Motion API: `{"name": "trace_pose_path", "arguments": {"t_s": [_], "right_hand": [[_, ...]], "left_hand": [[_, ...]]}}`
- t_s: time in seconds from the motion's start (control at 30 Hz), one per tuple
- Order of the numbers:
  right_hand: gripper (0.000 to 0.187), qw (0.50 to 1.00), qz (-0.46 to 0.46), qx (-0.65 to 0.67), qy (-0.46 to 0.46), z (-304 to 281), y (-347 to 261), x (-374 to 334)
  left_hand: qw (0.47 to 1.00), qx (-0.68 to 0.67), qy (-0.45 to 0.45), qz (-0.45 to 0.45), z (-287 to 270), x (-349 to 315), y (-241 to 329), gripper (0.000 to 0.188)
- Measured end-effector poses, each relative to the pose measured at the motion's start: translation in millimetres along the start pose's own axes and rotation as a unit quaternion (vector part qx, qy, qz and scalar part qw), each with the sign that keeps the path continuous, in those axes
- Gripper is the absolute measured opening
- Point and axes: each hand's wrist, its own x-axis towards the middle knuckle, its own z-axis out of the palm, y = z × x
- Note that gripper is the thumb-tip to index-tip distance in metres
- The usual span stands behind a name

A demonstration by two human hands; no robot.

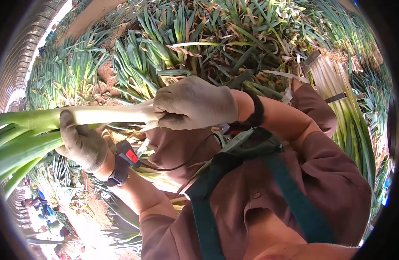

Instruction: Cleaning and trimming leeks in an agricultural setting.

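A large green onion [112, 114] lies crosswise in front of me, its broad green leaves [24, 143] reaching the left rim. My left hand [84, 143], in a grey-beige glove, holds it from below, with a thumb or finger up over the stalk. My right hand [193, 104], gloved alike, is closed around the white end. The very tip of the stalk is hidden by the right fingers. A strip of pale outer leaf hangs just below that hand. Dark bands circle both of my wrists, and a dark device [127, 152] sits by the left one.
A bundle of green onions [333, 78], bound with a dark band, lies to my right. Dense rows of green onion plants [177, 34] and fallen leaves spread ahead. Bare soil [107, 73] shows at left. Blue objects [45, 212] appear at lower left, too small to identify.
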Motion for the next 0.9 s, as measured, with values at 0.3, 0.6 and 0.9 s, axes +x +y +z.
{"name": "trace_pose_path", "arguments": {"t_s": [0.3, 0.6, 0.9], "right_hand": [[0.018, 0.993, -0.052, 0.094, 0.056, 1.4, 6.0, -28.9], [0.029, 0.96, 0.2, 0.192, -0.038, -17.8, -8.0, -87.6], [0.064, 0.765, 0.453, -0.286, -0.359, -82.0, 56.0, -229.2]], "left_hand": [[0.994, 0.087, 0.055, -0.031, -21.7, -1.1, -2.1, 0.034], [0.982, 0.137, 0.131, 0.006, -46.4, -1.5, -10.0, 0.035], [0.981, 0.099, 0.169, 0.001, -84.1, -12.4, -13.6, 0.028]]}}
